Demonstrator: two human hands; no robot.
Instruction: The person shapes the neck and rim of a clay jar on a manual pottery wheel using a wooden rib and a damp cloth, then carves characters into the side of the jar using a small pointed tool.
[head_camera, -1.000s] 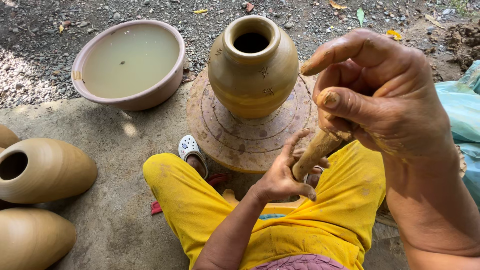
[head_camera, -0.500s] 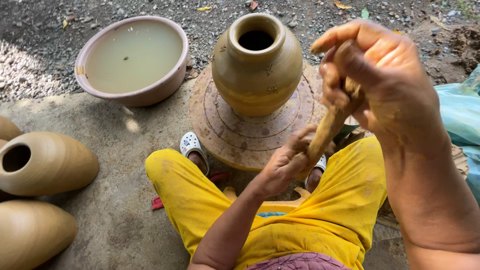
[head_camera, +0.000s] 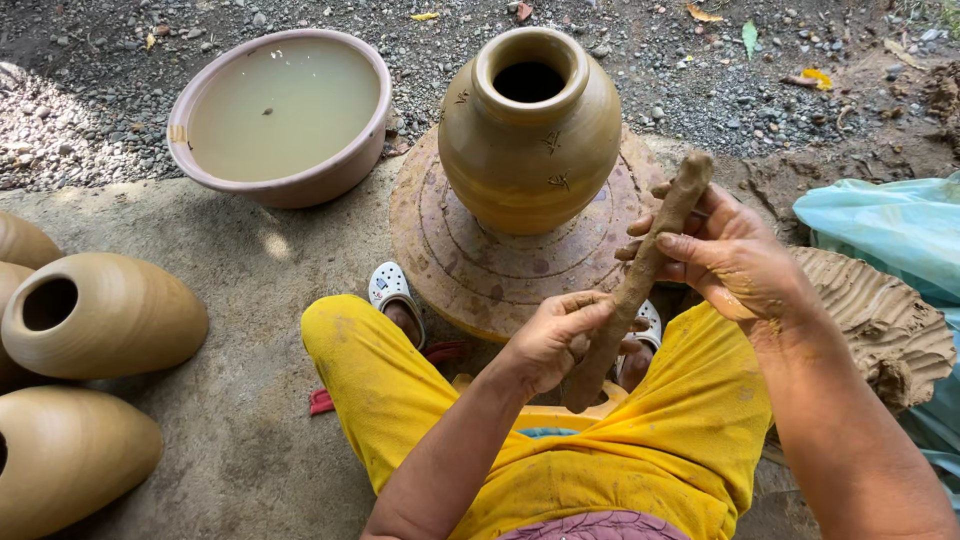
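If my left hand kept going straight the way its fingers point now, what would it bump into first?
The left hand points right, fingers wrapped on the clay roll. Straight on, it would likely meet the right hand gripping the same roll, though depth is hard to judge.

Five clay pots (head_camera: 530, 130), one water basin (head_camera: 280, 115), one clay roll (head_camera: 640, 280).

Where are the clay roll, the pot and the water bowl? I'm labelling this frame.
clay roll (head_camera: 640, 280), head view, middle of its length.
pot (head_camera: 530, 160), head view, its belly.
water bowl (head_camera: 310, 185), head view, near rim.
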